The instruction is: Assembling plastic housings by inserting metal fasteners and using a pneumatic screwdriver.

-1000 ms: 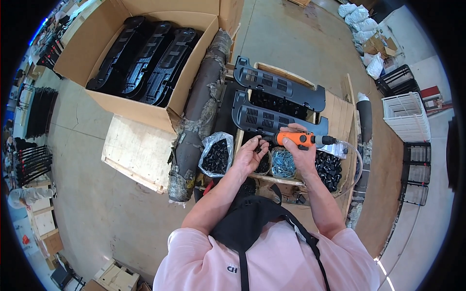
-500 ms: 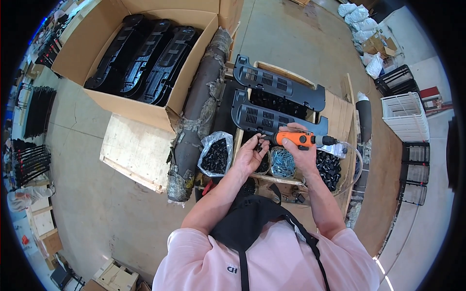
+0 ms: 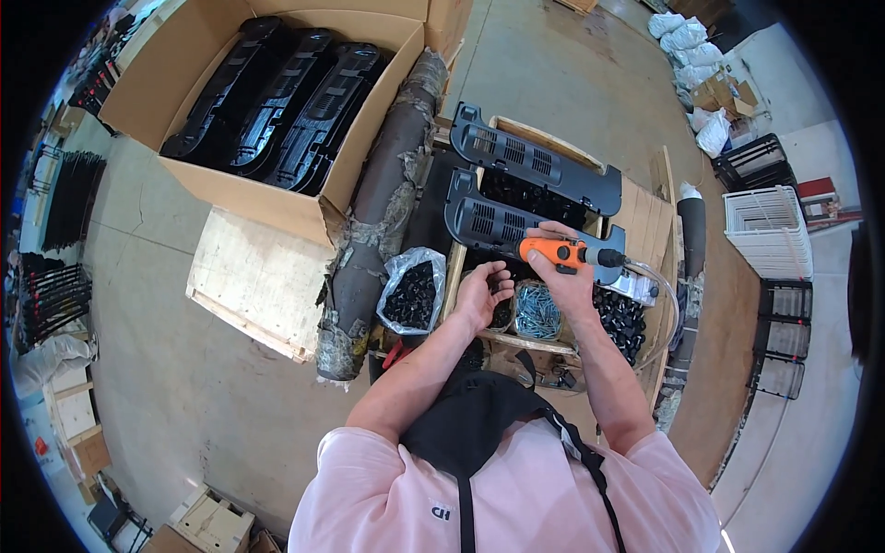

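bright even daylight | soft shadows | sharp centre | strong fisheye bend + black vignette at rim

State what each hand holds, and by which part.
Right hand: orange power screwdriver, gripped around its body. Left hand: cupped with small dark pieces; the exact hold cannot be told.

cardboard box [image 3: 277, 198] of black panels | wooden pallet [image 3: 253, 286] | white crate [image 3: 767, 230]
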A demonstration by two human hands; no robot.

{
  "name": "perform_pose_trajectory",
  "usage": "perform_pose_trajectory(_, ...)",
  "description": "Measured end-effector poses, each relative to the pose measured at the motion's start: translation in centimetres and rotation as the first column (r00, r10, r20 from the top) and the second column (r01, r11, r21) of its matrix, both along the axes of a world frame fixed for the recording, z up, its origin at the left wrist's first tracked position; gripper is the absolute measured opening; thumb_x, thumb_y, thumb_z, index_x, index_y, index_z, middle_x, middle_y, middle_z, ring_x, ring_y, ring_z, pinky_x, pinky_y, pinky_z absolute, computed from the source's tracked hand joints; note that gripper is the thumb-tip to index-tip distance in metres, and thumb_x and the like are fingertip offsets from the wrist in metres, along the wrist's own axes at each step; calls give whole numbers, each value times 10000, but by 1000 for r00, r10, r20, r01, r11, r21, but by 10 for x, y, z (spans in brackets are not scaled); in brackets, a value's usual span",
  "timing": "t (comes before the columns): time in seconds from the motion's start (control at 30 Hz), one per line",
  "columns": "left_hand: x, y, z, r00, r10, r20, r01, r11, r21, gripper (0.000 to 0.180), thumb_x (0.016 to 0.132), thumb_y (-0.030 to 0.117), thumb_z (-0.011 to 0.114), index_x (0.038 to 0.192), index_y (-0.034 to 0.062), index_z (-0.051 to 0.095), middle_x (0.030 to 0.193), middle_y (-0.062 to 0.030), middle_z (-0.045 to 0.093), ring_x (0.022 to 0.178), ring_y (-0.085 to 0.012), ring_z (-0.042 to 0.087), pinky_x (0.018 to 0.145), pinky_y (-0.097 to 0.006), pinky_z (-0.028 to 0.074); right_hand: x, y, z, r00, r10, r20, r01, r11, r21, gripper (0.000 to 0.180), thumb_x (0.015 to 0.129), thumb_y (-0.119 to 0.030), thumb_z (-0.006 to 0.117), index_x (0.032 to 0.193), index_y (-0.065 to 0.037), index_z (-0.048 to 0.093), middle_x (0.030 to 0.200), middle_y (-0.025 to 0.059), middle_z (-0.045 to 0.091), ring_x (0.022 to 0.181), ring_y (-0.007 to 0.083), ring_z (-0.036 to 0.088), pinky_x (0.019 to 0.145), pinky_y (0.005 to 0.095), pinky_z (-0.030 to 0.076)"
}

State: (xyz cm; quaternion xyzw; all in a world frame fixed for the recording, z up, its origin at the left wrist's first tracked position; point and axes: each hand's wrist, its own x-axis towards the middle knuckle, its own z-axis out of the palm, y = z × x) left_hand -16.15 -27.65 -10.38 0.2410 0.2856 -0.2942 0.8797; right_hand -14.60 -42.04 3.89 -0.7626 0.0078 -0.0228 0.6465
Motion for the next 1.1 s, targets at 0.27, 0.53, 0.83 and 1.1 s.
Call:
perform_pose_trajectory(0.27, 26, -11, 4, 957, -261, 123, 185, 883, 430, 296, 1023, 330, 643, 1020, 34, 655, 911, -47, 663, 746, -132, 647, 640, -287, 542, 6, 7, -7, 1000, 17, -8, -17, 998, -62, 474, 890, -30, 767, 1328, -22, 586, 1243, 127, 711, 1139, 185, 679, 1042, 342, 535)
perform_pose_trajectory(0.53, 31, -16, -9, 954, -251, 165, 126, 832, 540, 305, 1033, 302, 627, 949, 11, 664, 826, -42, 682, 652, -115, 622, 579, -274, 522, 12, 24, 4, 990, 132, -44, -140, 942, -305, 383, 910, -148, 761, 1264, -67, 640, 1190, 81, 719, 1071, 147, 686, 964, 305, 541)
perform_pose_trajectory(0.83, 28, -21, -13, 972, -173, 159, 83, 885, 458, 299, 1055, 275, 615, 896, 24, 652, 774, -38, 670, 618, -108, 609, 556, -262, 501, 15, 23, -3, 987, 154, -47, -161, 937, -311, 395, 886, -142, 785, 1252, -70, 654, 1130, 68, 733, 1013, 155, 697, 930, 317, 553)
perform_pose_trajectory(1.1, 28, -19, -8, 972, -196, 131, 102, 851, 515, 393, 1044, 392, 630, 897, 31, 673, 754, -30, 656, 603, -109, 603, 532, -265, 483, 8, 16, 23, 973, 225, 49, -199, 929, -313, 491, 893, -66, 763, 1347, -36, 579, 1313, 153, 698, 1213, 220, 671, 1074, 367, 519)
